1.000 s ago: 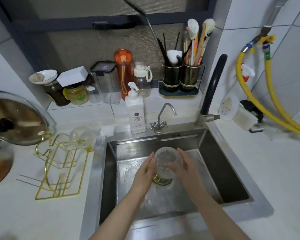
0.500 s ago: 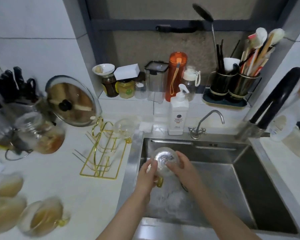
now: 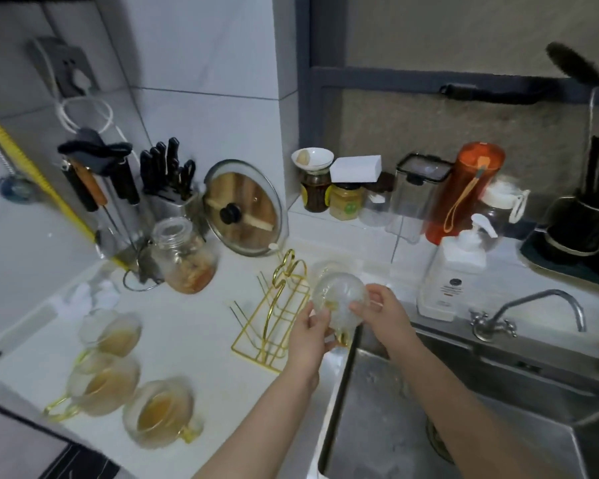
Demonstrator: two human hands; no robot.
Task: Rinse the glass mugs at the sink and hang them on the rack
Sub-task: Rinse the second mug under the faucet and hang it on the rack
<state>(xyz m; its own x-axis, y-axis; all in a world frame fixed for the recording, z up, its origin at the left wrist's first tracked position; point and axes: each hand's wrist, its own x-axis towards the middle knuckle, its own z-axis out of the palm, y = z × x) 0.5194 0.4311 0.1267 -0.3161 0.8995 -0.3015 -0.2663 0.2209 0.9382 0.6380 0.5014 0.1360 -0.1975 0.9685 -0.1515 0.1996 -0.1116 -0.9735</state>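
Observation:
A clear glass mug (image 3: 339, 299) with a gold handle is upside down, bottom towards me, over the sink's left rim. My left hand (image 3: 308, 335) grips it from below left, and my right hand (image 3: 382, 312) holds its right side. The gold wire rack (image 3: 274, 316) stands on the white counter just left of the mug. Behind the held mug another glass mug (image 3: 329, 267) hangs on the rack, mostly hidden. Three glass mugs with brownish liquid (image 3: 113, 335) (image 3: 101, 385) (image 3: 159, 414) sit at the counter's front left. The steel sink (image 3: 481, 409) fills the lower right.
A small tap (image 3: 533, 312) and a white soap pump bottle (image 3: 453, 271) stand behind the sink. A glass jar (image 3: 187, 257), a pot lid (image 3: 244, 209) and a knife block (image 3: 168, 184) line the back left. Jars and an orange bottle (image 3: 464, 191) sit on the ledge.
Both hands have lifted the mug out of the sink and carried it left to the rim beside the rack. My view has swung left, bringing the three filled mugs into sight.

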